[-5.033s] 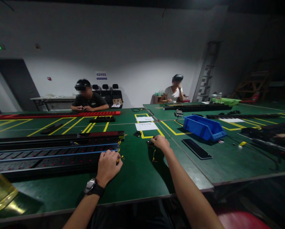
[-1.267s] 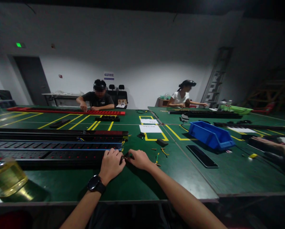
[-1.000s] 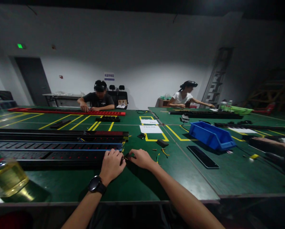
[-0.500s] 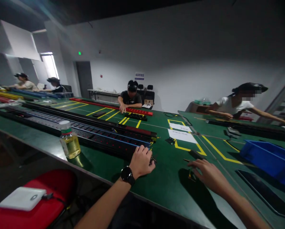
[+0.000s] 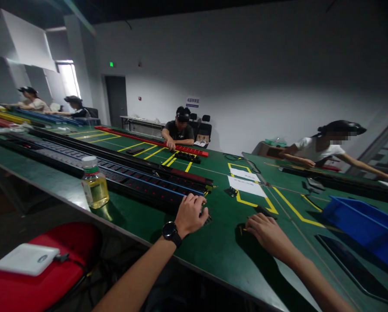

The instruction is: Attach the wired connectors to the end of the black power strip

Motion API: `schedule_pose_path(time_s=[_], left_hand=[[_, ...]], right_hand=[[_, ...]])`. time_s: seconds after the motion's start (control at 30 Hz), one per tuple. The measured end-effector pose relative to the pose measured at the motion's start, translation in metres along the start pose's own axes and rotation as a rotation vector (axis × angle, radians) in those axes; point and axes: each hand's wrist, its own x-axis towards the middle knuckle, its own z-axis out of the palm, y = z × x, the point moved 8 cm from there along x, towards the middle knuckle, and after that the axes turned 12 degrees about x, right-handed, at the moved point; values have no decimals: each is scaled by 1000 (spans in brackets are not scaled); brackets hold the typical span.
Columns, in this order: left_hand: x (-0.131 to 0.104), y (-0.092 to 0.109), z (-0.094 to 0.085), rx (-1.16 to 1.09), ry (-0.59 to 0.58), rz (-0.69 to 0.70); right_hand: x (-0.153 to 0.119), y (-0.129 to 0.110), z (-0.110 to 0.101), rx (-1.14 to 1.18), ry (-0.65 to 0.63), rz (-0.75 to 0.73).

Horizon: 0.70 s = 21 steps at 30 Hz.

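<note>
My left hand (image 5: 190, 213), wearing a watch (image 5: 170, 233), is at the near end of a long black strip housing (image 5: 138, 184) with blue edging and red dots. Its fingers are curled, and a small dark part (image 5: 208, 220) shows below the thumb; the grip itself is hidden. Low over the green table, my right hand (image 5: 267, 232) has its fingers bent and drawn together. Small brass-coloured pieces (image 5: 241, 229) show at its fingertips, too small to name. Just behind those knuckles lies a dark, rounded object (image 5: 266, 212).
A bottle of yellow liquid (image 5: 95, 186) stands at the table's left edge. On the right are a blue bin (image 5: 359, 221) and a dark flat tablet-like panel (image 5: 353, 264). White paper sheets (image 5: 247, 186) lie inside yellow tape. Co-workers sit across the table. A red stool (image 5: 73, 247) holds a white device.
My right hand has moved slightly left and lower, its fingers closing in toward the small brass-coloured pieces. My left hand stays at the strip's end, nearly unmoved. The view has shifted a little.
</note>
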Motion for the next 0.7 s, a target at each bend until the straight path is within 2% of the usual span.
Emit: schedule_pose_path(time_s=[0.13, 0.27, 0.43, 0.53, 0.7], left_hand=[[1, -1, -1, -31, 12, 0], [1, -1, -4, -78, 55, 23], [0, -2, -3, -125, 117, 83], [0, -3, -5, -125, 173, 107], [1, -5, -12, -138, 251, 95]], right_hand=[[34, -26, -17, -20, 61, -18], [67, -66, -37, -22, 131, -84], [97, -110, -49, 34, 172, -170], [106, -119, -50, 83, 183, -175], [111, -111, -45, 218, 175, -134]])
